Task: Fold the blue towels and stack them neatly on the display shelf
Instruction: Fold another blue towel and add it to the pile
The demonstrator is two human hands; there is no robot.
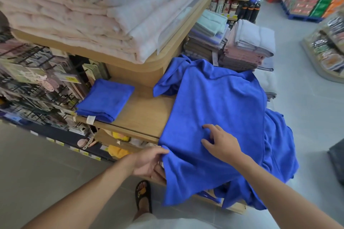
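Note:
A large blue towel lies spread over the right part of the wooden display shelf, its near edge hanging over the front. More loose blue towel cloth is heaped under it at the right. A folded blue towel with a white tag sits at the shelf's left end. My left hand grips the spread towel's near left edge, thumb on top and fingers underneath. My right hand rests on top of the towel with its fingers spread and slightly bent.
Above the shelf, an upper tier holds thick pale pink folded blankets. Stacks of pink, grey and green towels stand behind the blue ones. A rack of hanging goods is at the left. My sandalled foot stands on the grey floor.

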